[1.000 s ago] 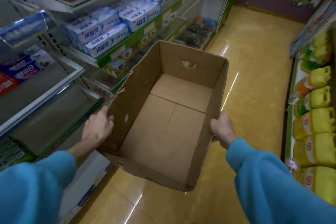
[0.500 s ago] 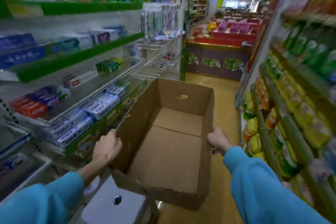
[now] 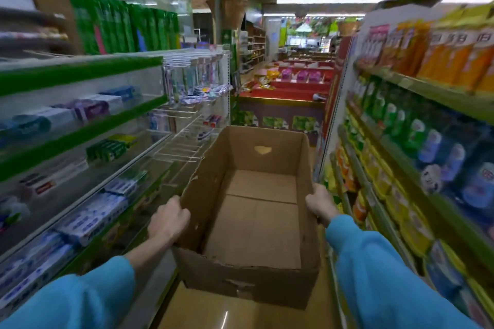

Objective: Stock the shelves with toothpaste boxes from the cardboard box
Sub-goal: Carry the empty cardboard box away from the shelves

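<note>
A narrow shop aisle, glossy tan floor (image 3: pixel 203 312). Glass shelves (image 3: pixel 80 176) on the left carry toothpaste boxes (image 3: pixel 91 218). Left hand (image 3: pixel 167 222) and right hand (image 3: pixel 319 201) clamp the side walls of the cardboard box (image 3: pixel 256 222) — matte, dented, torn-edged, bare inside.

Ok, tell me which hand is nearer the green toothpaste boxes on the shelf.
Left. The left hand grips the cardboard box's shelf-side wall, below the green toothpaste boxes; the right hand grips the far wall.

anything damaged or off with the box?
The cardboard box is empty and worn: its left wall's top edge is torn and ragged, and the near rim is frayed. Left hand and right hand grip its sides.
</note>
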Available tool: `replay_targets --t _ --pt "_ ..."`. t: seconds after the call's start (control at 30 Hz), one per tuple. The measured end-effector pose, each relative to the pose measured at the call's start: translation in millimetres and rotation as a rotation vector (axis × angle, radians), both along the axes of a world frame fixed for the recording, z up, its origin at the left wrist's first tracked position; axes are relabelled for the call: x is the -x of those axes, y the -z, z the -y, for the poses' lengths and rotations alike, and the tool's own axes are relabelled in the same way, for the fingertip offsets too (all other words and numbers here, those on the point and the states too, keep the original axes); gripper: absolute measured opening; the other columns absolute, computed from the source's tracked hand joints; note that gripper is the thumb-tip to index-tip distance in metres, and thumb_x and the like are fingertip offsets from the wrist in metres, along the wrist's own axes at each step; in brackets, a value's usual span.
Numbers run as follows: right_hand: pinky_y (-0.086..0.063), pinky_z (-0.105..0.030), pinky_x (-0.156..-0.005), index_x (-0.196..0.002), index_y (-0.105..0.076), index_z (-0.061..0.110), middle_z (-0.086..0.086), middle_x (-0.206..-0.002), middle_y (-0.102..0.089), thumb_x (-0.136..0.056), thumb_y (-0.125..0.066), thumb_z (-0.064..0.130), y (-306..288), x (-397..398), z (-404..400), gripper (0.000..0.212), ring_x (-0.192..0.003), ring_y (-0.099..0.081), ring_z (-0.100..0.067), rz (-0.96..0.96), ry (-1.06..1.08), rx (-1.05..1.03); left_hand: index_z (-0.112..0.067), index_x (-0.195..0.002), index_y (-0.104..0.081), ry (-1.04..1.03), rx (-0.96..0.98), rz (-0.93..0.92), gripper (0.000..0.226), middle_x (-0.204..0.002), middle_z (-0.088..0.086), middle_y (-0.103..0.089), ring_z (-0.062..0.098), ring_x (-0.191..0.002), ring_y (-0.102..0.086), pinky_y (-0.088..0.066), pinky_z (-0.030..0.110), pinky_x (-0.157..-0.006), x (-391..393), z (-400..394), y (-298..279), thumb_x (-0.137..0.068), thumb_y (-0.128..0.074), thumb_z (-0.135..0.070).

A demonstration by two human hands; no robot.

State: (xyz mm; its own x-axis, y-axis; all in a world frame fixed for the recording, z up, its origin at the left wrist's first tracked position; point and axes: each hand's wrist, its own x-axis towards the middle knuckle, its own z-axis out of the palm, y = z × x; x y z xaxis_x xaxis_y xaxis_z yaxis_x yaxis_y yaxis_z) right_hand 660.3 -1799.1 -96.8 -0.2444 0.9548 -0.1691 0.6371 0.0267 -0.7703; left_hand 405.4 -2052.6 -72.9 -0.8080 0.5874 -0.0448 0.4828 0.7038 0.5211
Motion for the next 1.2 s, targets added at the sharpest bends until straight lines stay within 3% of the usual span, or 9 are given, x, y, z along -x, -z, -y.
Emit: replay_targets --t 0.23,0.37,0.43,0.57,0.8,0.97,1.03,1.13,1.2 --pt "-0.057 -0.045 -0.087 -0.136 -0.053 0.016 -0.013 -0.124 -0.065 -0.085 -0.045 0.013 -38 44 -101 0.052 -0.107 -0.064 -0.036 -0.066 0.036 -0.048 -0.019 -0.141 -0.048 0.063 -0.051 -0.012 0.04 -0.126 0.009 -0.064 0.029 -0.107 -0.064 -0.054 0.043 -0.091 66 -133 -17 -0.101 -0.045 -0.024" --pt "-0.058 -0.036 -0.066 -0.119 -0.059 0.018 -0.007 -0.102 -0.069 -0.087 -0.051 0.01 -59 59 -156 0.034 -0.088 -0.067 -0.028 -0.135 0.1 -0.08 -0.021 -0.143 -0.047 0.043 -0.092 0.002 0.044 -0.125 0.01 -0.065 0.031 -0.108 -0.064 -0.055 0.047 -0.093 98 -212 -29 -0.099 -0.045 -0.025" --pt "-0.06 -0.04 -0.074 -0.115 -0.063 0.016 -0.006 -0.097 -0.071 -0.085 -0.053 0.011 -61 64 -189 0.032 -0.087 -0.069 -0.029 -0.152 0.133 -0.099 -0.02 -0.149 -0.042 0.061 -0.099 0.0 0.047 -0.133 0.011 -0.061 0.031 -0.114 -0.062 -0.054 0.048 -0.095 104 -255 -36 -0.102 -0.046 -0.024" --pt "-0.055 -0.04 -0.09 -0.142 -0.048 0.015 -0.01 -0.128 -0.064 -0.086 -0.056 0.012 -50 73 -269 0.057 -0.11 -0.064 -0.03 -0.118 0.136 -0.045 -0.015 -0.147 -0.043 0.087 -0.103 -0.012 0.043 -0.133 0.012 -0.061 0.029 -0.113 -0.063 -0.055 0.043 -0.092 113 -348 -38 -0.105 -0.046 -0.022" --pt "-0.055 -0.039 -0.088 -0.129 -0.05 0.022 -0.006 -0.126 -0.061 -0.093 -0.048 0.008 -47 98 -438 0.038 -0.107 -0.063 -0.028 -0.186 0.1 -0.073 -0.017 -0.146 -0.041 0.092 -0.075 0.062 0.043 -0.13 0.01 -0.06 0.026 -0.106 -0.062 -0.055 0.041 -0.088 135 -521 -33 -0.104 -0.046 -0.021" --pt "-0.047 -0.047 -0.105 -0.147 -0.043 0.015 -0.012 -0.143 -0.052 -0.087 -0.047 0.015 -47 118 -570 0.06 -0.126 -0.053 -0.034 -0.124 0.068 -0.118 -0.016 -0.144 -0.045 0.07 -0.068 0.041 0.043 -0.132 0.012 -0.059 0.029 -0.111 -0.061 -0.054 0.046 -0.092 159 -635 -44 -0.101 -0.049 -0.021" --pt "-0.052 -0.042 -0.097 -0.144 -0.048 0.016 -0.01 -0.137 -0.058 -0.088 -0.047 0.013 -64 132 -601 0.056 -0.117 -0.058 -0.031 -0.111 0.064 -0.141 -0.017 -0.143 -0.047 0.051 -0.074 0.022 0.043 -0.129 0.012 -0.06 0.03 -0.111 -0.062 -0.055 0.049 -0.093 173 -675 -47 -0.1 -0.05 -0.022" --pt "-0.051 -0.027 -0.07 -0.139 -0.052 0.015 -0.005 -0.113 -0.062 -0.095 -0.047 0.006 -77 159 -655 0.046 -0.085 -0.059 -0.013 -0.151 0.035 -0.145 -0.018 -0.139 -0.049 0.054 -0.081 -0.015 0.039 -0.124 0.012 -0.063 0.031 -0.107 -0.064 -0.056 0.049 -0.092 199 -739 -48 -0.1 -0.049 -0.025" --pt "-0.053 -0.033 -0.077 -0.142 -0.05 0.013 -0.005 -0.11 -0.062 -0.095 -0.047 0.007 -78 179 -700 0.047 -0.085 -0.057 -0.016 -0.157 0.038 -0.146 -0.018 -0.131 -0.051 0.069 -0.085 -0.019 0.031 -0.119 0.01 -0.063 0.03 -0.103 -0.064 -0.056 0.049 -0.091 217 -783 -48 -0.101 -0.047 -0.025"
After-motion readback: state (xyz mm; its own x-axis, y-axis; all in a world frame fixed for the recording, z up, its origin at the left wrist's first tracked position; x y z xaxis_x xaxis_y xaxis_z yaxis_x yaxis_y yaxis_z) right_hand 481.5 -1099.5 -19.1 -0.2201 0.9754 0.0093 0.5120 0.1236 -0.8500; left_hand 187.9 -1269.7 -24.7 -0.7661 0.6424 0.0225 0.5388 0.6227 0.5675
